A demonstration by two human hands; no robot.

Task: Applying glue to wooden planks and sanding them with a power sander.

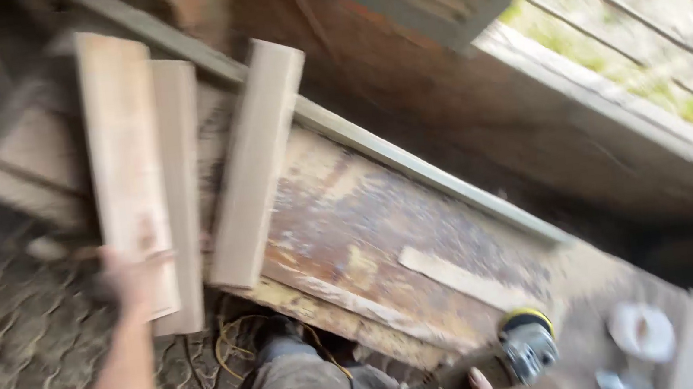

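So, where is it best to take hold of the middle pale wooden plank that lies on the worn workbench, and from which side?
Probably at its near end, coming from the workbench's front edge. The middle pale wooden plank overhangs that edge there, so fingers can wrap underneath. The left hand already holds the neighbouring plank the same way.
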